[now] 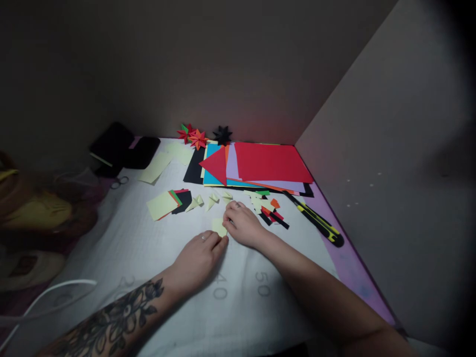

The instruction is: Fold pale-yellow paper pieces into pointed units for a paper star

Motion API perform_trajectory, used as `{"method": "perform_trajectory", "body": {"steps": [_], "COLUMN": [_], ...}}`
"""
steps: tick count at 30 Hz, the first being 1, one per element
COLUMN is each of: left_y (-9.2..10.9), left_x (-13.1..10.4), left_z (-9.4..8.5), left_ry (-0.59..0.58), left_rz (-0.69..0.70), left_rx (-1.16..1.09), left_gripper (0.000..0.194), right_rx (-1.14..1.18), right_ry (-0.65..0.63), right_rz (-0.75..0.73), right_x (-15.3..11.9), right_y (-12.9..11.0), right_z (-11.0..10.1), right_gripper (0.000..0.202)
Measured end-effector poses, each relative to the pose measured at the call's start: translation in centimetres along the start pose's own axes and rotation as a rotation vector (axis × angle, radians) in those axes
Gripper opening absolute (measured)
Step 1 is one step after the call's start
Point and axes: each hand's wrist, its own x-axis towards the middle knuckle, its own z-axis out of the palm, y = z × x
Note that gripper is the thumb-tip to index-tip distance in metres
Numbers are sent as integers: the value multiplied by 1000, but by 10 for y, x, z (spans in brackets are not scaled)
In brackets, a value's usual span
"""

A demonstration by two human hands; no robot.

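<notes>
A small pale yellow paper square (218, 226) lies on the white cloth between my hands. My left hand (201, 253) has its fingers closed at the paper's lower edge, with the thumb close to the corner. At the right edge, my right hand (243, 224) pinches the same paper between thumb and curled fingers. Just beyond stand folded pale yellow pieces (212, 200) in a row. To their left are a stack of small coloured paper squares (162, 205) and some black squares (183, 202). Paper scraps (273, 212) lie right of my right hand.
A yellow-and-black utility knife (320, 224) lies at the right. Behind are large coloured sheets (275, 161), a red paper triangle (217, 166) and folded paper stars (198, 139). Scissor handles (119, 182) and a black case (113, 146) sit at left. Walls rise behind and right.
</notes>
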Motion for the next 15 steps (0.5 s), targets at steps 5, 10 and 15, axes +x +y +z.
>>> {"method": "perform_trajectory", "body": {"steps": [5,10,15], "left_y": [1,1,1], "left_x": [0,0,0], "left_z": [-2,-2,-2], "left_ry": [51,19,5], "left_rz": [1,4,0], "left_rx": [-15,-19,-13], "left_gripper": [29,31,31], "right_rx": [-19,-43,-55], "right_ry": [13,18,21], "right_rz": [5,10,6], "right_x": [0,-1,-1], "right_y": [0,-2,-1], "right_z": [1,2,3], "right_gripper": [8,9,9]}}
